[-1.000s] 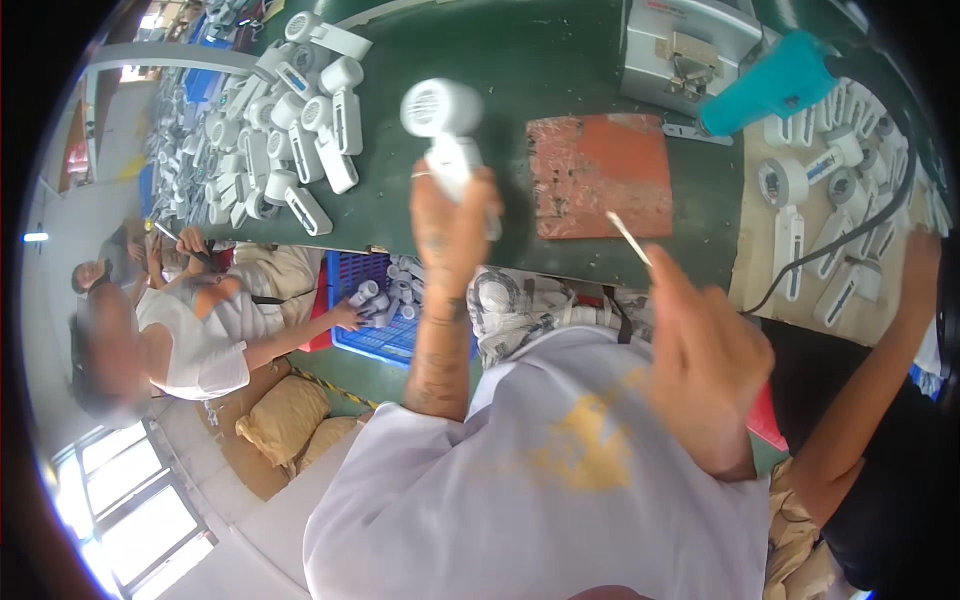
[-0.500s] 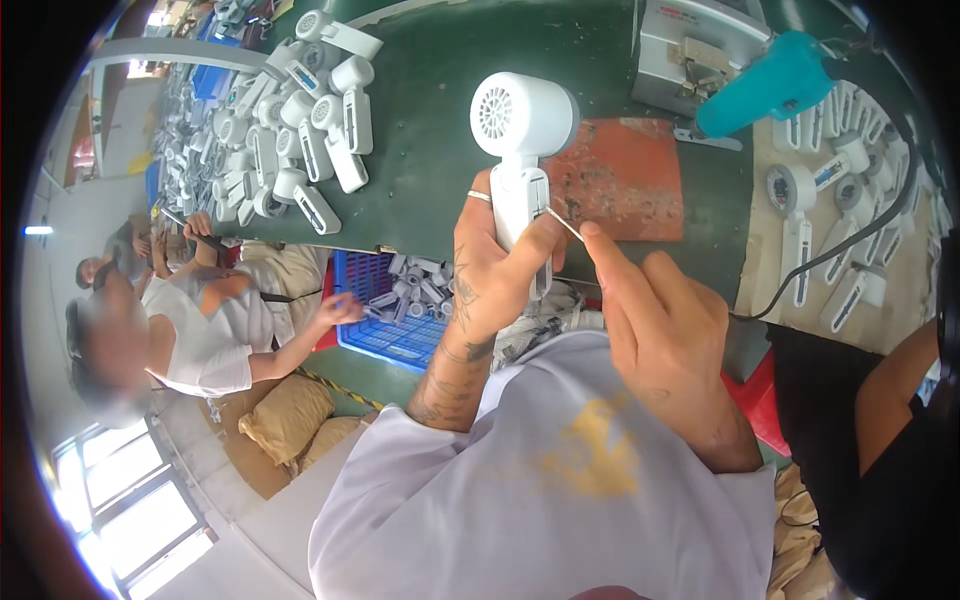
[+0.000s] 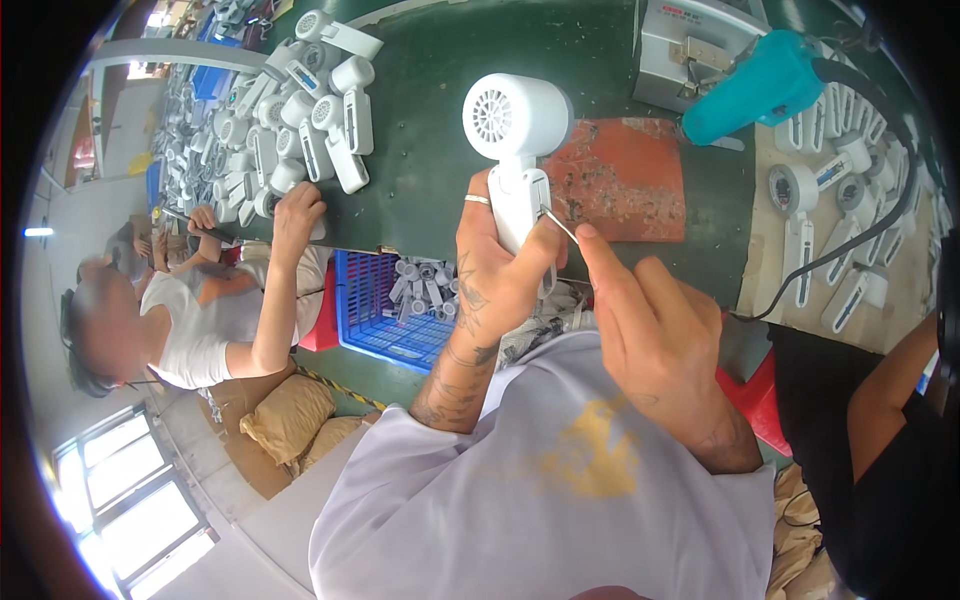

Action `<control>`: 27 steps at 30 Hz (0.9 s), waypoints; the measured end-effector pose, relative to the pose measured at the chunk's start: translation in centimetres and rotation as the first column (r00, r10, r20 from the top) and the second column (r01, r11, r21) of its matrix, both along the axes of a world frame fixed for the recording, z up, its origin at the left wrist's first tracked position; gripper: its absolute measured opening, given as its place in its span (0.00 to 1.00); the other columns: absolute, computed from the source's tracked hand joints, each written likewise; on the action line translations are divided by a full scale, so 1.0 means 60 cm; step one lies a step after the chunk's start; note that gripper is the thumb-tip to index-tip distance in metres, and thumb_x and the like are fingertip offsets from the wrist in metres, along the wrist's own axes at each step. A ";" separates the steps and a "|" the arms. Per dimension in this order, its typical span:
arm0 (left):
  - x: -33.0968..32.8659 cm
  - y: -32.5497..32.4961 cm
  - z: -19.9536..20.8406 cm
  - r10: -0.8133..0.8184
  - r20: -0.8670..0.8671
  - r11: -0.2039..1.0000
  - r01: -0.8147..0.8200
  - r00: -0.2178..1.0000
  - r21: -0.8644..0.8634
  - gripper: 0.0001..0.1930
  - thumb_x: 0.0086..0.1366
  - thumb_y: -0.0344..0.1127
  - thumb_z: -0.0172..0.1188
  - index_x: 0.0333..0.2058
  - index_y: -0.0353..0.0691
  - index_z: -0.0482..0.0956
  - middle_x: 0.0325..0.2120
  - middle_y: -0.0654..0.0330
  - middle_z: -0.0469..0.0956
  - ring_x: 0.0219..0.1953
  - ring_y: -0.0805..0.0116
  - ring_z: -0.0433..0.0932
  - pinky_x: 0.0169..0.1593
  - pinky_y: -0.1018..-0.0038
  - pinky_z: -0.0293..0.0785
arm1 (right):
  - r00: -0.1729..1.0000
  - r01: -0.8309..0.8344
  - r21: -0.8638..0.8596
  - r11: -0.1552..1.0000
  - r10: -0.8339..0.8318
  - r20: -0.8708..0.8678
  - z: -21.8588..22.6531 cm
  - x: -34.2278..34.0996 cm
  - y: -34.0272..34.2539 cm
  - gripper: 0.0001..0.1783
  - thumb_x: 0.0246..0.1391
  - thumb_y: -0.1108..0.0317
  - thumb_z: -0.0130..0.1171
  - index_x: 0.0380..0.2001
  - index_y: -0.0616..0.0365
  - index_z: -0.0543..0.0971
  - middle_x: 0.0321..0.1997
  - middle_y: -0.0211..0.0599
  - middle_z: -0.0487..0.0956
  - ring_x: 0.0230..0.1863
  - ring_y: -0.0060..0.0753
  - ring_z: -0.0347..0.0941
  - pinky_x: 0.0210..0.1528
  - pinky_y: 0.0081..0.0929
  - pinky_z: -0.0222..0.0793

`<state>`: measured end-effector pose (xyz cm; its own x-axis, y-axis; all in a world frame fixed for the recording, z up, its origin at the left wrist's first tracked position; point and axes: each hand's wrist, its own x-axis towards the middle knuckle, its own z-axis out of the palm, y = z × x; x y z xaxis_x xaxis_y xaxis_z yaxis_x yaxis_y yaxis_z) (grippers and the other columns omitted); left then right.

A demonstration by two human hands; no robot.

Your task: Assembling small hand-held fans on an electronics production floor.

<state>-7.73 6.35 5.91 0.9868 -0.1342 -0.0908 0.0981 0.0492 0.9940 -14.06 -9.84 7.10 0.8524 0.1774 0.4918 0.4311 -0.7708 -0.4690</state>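
Note:
My left hand (image 3: 500,275) grips the handle of a white hair-dryer-shaped housing (image 3: 515,135), held upright above the green table (image 3: 430,120) with its round grille facing me. My right hand (image 3: 655,335) pinches a thin metal pick (image 3: 560,224) between thumb and forefinger. The pick's tip touches the right side of the handle. A ring sits on a finger of my left hand.
A rust-red mat (image 3: 625,180) lies behind the housing. A teal heat gun (image 3: 750,85) and a grey box (image 3: 680,45) stand at the back right. Piles of white housings (image 3: 300,110) lie left, more on cardboard (image 3: 840,190) right. A seated person (image 3: 215,310) works left; a blue crate (image 3: 395,310) stands below.
My left hand has lifted the white housing up and rightward, closer to me. My right hand has brought the pick from beside it onto the handle.

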 end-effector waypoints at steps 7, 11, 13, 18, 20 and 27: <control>-0.011 -0.010 -0.022 0.057 0.215 0.957 -0.115 0.975 0.268 0.23 0.62 0.28 0.60 0.54 0.31 0.64 0.33 0.59 0.77 0.33 0.74 0.77 0.38 0.75 0.76 | 0.993 0.064 -0.126 0.990 -0.075 -0.088 0.028 -0.014 0.019 0.29 0.43 0.82 0.60 0.54 0.63 0.80 0.21 0.31 0.61 0.16 0.26 0.62 0.18 0.29 0.60; -0.016 -0.017 -0.015 0.131 0.183 0.939 -0.182 0.974 0.293 0.26 0.59 0.31 0.66 0.53 0.31 0.65 0.37 0.57 0.79 0.38 0.73 0.78 0.44 0.73 0.76 | 0.997 0.049 -0.222 0.974 -0.061 -0.046 0.023 -0.011 0.018 0.32 0.39 0.72 0.60 0.54 0.67 0.78 0.24 0.29 0.62 0.16 0.21 0.63 0.18 0.23 0.62; -0.016 -0.012 -0.019 0.124 0.160 0.946 -0.165 0.979 0.278 0.27 0.58 0.31 0.67 0.53 0.32 0.66 0.38 0.57 0.79 0.39 0.73 0.78 0.44 0.73 0.76 | 0.998 0.047 -0.214 0.976 -0.056 -0.034 0.015 -0.008 0.016 0.32 0.40 0.72 0.60 0.54 0.68 0.78 0.24 0.29 0.62 0.16 0.22 0.63 0.18 0.23 0.62; -0.007 -0.001 -0.028 0.017 0.163 0.942 -0.071 0.986 0.328 0.26 0.59 0.31 0.65 0.53 0.32 0.67 0.37 0.58 0.78 0.36 0.72 0.77 0.43 0.73 0.76 | 0.999 0.005 -0.172 0.985 -0.013 -0.043 0.009 0.003 0.013 0.32 0.40 0.72 0.59 0.54 0.69 0.77 0.25 0.31 0.63 0.17 0.23 0.65 0.19 0.23 0.63; 0.004 0.005 -0.042 0.017 0.164 0.947 -0.069 0.986 0.312 0.25 0.59 0.31 0.65 0.52 0.32 0.67 0.36 0.58 0.77 0.34 0.73 0.76 0.40 0.74 0.76 | 0.998 -0.007 -0.178 0.984 -0.003 -0.060 0.005 0.007 0.017 0.32 0.40 0.73 0.59 0.55 0.69 0.77 0.24 0.30 0.63 0.17 0.23 0.64 0.20 0.23 0.63; 0.067 0.069 -0.037 0.211 0.016 0.966 -0.206 0.977 -0.154 0.13 0.67 0.32 0.57 0.46 0.37 0.66 0.29 0.59 0.76 0.24 0.73 0.74 0.25 0.78 0.69 | 0.990 -0.031 0.010 0.999 0.032 -0.136 0.058 -0.033 -0.007 0.22 0.50 0.80 0.59 0.52 0.66 0.79 0.23 0.38 0.71 0.18 0.34 0.67 0.22 0.34 0.63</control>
<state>-3.68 10.48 3.66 0.9964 0.0656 -0.0528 0.0376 0.2150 0.9759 -16.05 -10.25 10.58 0.9057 0.2014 0.3730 0.3865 -0.7540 -0.5311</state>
